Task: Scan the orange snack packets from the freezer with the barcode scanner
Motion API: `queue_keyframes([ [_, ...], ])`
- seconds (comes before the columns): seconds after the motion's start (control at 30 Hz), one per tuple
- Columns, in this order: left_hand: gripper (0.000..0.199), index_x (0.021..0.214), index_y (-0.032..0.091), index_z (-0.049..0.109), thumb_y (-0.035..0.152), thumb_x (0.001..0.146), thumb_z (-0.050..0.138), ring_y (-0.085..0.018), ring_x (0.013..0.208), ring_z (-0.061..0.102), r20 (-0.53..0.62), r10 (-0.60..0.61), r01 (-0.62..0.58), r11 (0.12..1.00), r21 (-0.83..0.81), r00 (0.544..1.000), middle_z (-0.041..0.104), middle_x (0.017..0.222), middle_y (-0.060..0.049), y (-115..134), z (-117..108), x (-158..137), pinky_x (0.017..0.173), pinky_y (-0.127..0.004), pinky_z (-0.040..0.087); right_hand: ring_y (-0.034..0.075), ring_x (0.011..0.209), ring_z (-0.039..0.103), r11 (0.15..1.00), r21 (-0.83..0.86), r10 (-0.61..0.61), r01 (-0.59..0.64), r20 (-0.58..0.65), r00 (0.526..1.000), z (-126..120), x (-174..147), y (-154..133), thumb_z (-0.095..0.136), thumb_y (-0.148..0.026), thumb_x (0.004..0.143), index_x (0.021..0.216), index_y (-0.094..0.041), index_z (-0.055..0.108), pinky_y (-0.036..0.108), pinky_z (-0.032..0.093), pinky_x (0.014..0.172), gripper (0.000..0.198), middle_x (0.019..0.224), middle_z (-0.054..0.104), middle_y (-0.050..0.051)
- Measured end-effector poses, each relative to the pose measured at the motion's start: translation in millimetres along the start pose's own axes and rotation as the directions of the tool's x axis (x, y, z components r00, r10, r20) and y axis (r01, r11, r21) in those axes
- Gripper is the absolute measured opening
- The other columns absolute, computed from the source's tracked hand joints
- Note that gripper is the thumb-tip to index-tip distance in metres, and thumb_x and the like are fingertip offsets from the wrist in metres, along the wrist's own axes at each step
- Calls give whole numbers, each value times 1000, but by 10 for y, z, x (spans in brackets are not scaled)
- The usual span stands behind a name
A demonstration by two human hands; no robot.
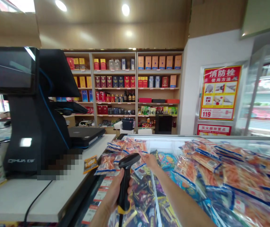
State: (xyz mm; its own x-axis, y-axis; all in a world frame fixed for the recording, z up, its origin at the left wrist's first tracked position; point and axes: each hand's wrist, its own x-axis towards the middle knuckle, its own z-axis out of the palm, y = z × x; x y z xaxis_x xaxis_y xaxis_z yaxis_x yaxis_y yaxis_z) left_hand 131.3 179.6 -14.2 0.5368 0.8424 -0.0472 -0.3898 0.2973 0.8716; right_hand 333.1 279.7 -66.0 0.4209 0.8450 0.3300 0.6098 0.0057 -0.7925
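My left hand (116, 189) is wrapped round the handle of a black and yellow barcode scanner (125, 186). The scanner is upright, its head tilted toward the right. Beyond it, my right hand (151, 161) pinches the edge of a clear food packet (138, 164) with orange-pink contents and blue trim. The scanner head hides part of this packet, and the fingertips are hard to make out. More such packets (117, 145) lie around it on the glass-topped freezer. A small yellow-orange sachet (90, 164) rests on the counter to the left.
A black checkout terminal (38, 126) stands on the white counter (26, 201), its cable running over the front. Many blue-trimmed packets (241, 173) cover the freezer's right side. Colourful wrapped goods show below the glass. Shelves (137, 90) of boxes and bottles line the back wall.
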Motion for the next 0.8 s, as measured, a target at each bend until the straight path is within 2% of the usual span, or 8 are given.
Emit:
queue_keyframes([
  [0.1,45,90,15,50,55,70,45,-4,40,41,3,4,-4,1000,1,1000,50,58,2,-9,30,-9,38,-17,25,15,64,57,988,147,-6,35,-190,982,-223,-84,48,44,-29,68,68,-15,60,22,39,59,21,67,64,5],
  [0.23,43,83,15,50,55,69,46,-5,38,42,44,-15,13,999,48,999,48,53,3,-5,157,-31,37,-18,28,17,65,56,985,163,39,47,-485,874,-683,-225,96,43,-34,68,70,-14,58,25,39,63,25,68,63,7],
  [0.33,41,81,15,50,54,68,48,-6,37,41,94,-22,10,992,128,995,48,50,3,-3,319,-93,37,-18,29,18,65,55,995,98,46,15,-593,804,-966,-326,133,43,-35,68,69,-14,58,26,38,63,26,69,63,9],
  [0.43,41,80,14,51,53,68,48,-6,37,41,137,-32,5,982,190,990,48,49,3,-32,485,-192,37,-18,30,18,66,54,1000,25,9,8,-620,785,-1144,-412,188,43,-33,69,68,-14,58,27,37,64,25,70,63,10],
  [0.57,40,79,14,51,52,69,48,-6,38,43,147,-18,-17,973,231,989,50,51,3,-97,632,-304,38,-18,31,18,69,54,999,-13,17,-31,-601,799,-1279,-508,248,42,-30,71,70,-14,58,25,37,65,23,72,63,10],
  [0.8,39,77,13,52,51,68,49,-6,37,43,151,-62,18,960,279,987,50,51,2,-92,670,-337,37,-18,30,18,71,54,993,-74,31,-89,-569,821,-1306,-518,211,42,-30,74,73,-14,59,25,36,67,24,74,63,9],
])
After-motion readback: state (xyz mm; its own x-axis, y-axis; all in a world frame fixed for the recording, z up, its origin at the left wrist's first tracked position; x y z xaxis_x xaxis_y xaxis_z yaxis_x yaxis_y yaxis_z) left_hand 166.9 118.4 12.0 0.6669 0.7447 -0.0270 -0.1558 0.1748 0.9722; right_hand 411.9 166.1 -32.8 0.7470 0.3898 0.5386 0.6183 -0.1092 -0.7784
